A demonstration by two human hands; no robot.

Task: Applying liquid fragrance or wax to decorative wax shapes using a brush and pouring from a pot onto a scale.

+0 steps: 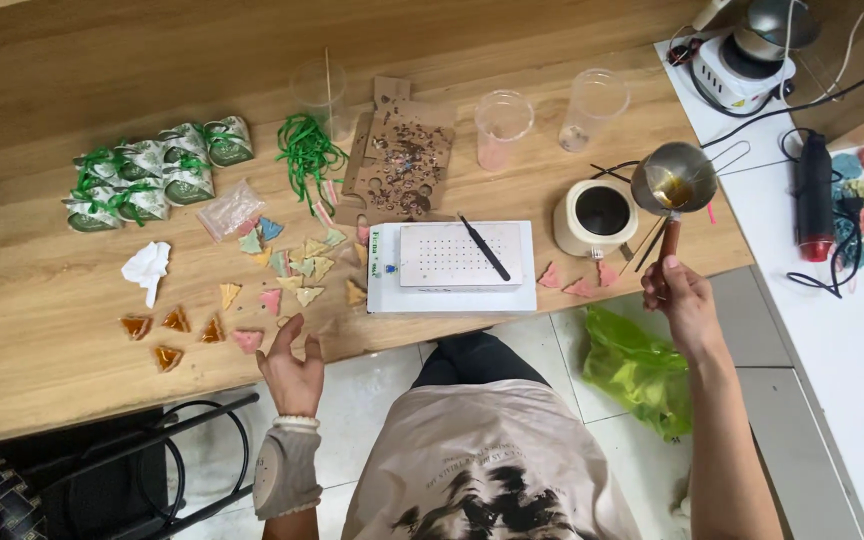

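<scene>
My right hand (680,292) grips the thin handle of a small metal pitcher (674,177), held tilted above the table edge with amber liquid inside. Just left of the pitcher stands a cream round pot (594,216) with a dark opening. My left hand (292,372) hovers open at the front edge of the wooden table (42,300), empty, next to small coloured triangular pieces (290,268). In front of me lies a white slab with a perforated metal plate (450,254), and a black tweezer (484,248) rests on it.
Amber triangles (172,335) and a crumpled tissue (147,267) lie left. Wrapped green-ribboned packets (152,170), green ribbon (307,150), cardboard with debris (402,155) and two clear cups (547,118) sit farther back. A black heat gun (814,195), hot plate (742,60) and green bag (637,365) are right.
</scene>
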